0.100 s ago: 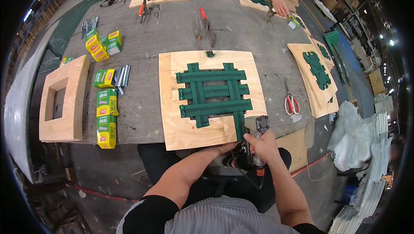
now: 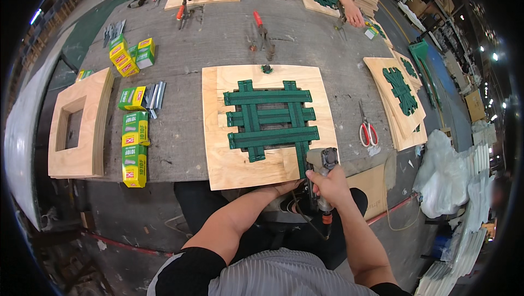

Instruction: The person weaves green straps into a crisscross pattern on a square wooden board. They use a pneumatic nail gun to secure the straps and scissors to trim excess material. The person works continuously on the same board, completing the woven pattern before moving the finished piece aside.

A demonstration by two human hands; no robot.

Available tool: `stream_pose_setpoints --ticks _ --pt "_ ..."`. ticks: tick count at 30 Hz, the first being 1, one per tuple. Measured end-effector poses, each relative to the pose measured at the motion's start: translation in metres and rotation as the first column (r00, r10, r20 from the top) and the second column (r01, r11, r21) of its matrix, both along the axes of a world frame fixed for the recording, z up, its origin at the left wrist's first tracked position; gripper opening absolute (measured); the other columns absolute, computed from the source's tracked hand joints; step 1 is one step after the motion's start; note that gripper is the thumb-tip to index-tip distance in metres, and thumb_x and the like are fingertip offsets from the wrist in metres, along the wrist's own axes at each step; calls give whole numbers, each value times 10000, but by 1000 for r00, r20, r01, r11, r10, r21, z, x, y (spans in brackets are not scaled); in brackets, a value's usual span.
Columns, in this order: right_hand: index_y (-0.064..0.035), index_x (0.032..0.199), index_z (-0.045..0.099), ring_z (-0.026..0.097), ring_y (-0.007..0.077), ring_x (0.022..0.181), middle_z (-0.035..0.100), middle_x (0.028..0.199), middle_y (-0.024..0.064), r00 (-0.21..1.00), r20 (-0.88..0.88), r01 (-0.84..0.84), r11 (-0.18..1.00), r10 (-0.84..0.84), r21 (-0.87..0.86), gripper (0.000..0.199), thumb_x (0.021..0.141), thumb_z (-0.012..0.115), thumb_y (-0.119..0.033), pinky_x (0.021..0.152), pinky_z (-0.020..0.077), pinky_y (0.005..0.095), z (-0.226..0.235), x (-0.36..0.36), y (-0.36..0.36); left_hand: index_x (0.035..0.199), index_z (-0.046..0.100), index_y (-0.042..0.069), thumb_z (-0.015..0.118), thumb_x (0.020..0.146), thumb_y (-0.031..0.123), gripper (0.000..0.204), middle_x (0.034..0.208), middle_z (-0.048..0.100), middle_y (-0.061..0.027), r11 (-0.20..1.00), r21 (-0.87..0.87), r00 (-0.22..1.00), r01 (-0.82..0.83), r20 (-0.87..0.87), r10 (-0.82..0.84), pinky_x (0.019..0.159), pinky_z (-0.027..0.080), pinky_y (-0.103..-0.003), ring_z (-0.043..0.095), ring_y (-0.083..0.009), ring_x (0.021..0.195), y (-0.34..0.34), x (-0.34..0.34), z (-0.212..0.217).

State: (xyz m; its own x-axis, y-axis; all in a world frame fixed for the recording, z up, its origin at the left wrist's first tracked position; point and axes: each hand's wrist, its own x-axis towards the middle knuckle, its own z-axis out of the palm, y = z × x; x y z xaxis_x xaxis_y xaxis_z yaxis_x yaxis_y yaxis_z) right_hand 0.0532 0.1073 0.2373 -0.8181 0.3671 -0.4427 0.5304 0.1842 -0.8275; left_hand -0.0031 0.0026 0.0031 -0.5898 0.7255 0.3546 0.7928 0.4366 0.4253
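The right hand (image 2: pixel 328 186) is clenched around the handle of a grey metal pneumatic staple gun (image 2: pixel 321 171), its grip wrapped tight with the tool's nose pressed down at the lower right corner of a square pale plywood frame (image 2: pixel 240 168). The left hand (image 2: pixel 288 188) rests under the near edge of that frame, just beside the gun; whether its fingers are curled or loose cannot be seen. Woven across the frame's opening lies a lattice of dark green webbing straps (image 2: pixel 271 120), and one vertical strap end reaches down to the gun's nose. The frame lies flat on a grey, worn table (image 2: pixel 218 39), at its near edge.

To the right, red-handled scissors (image 2: pixel 368 128) lie beside a stack of plywood frames with green webbing (image 2: pixel 401 99). To the left sit yellow and green staple boxes (image 2: pixel 134 143), loose strips of metal staples (image 2: pixel 154 97), and a stack of bare plywood frames (image 2: pixel 76 124). At the far side, other people's hands work on more frames.
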Motion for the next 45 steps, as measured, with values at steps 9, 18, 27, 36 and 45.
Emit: stream_pose_setpoints --ticks 9,18,27,36,45 --pt "-20 986 654 544 82 490 604 659 -14 1000 14 -7 1000 8 -28 139 932 743 -112 442 425 250 -8 6 -17 1026 635 132 530 966 413 306 965 692 -109 999 19 955 -36 295 28 830 518 -487 670 -342 945 -16 2 42" --pt "-23 1009 661 571 98 528 642 741 18 993 -55 103 992 -108 -79 141 935 737 -116 445 437 264 -4 22 -1 1241 645 73 504 1025 481 483 1161 684 -228 986 89 918 -139 384 95 915 511 -533 648 -436 1073 -11 23 59" --pt "-30 1125 626 586 127 527 650 838 37 966 -111 212 963 -232 -165 257 924 750 -131 443 450 276 -12 43 39 976 755 13 532 1040 492 532 884 755 -189 981 107 521 -165 854 -6 850 552 -483 726 -396 920 -22 62 84" --pt "-26 1140 611 582 115 534 660 859 39 972 -132 173 974 -193 -147 286 931 753 -160 457 453 272 4 45 40 1017 677 -23 560 1067 304 351 909 732 -110 846 293 120 -446 956 -268 720 562 -336 701 -173 771 -31 -35 213" --pt "-15 1054 626 580 104 525 633 763 29 993 -58 96 994 -98 -47 267 920 770 -195 455 457 271 3 10 14 1121 695 -26 537 1068 327 390 987 783 -133 941 104 110 -321 991 -72 860 540 -339 711 -182 932 5 -115 191"
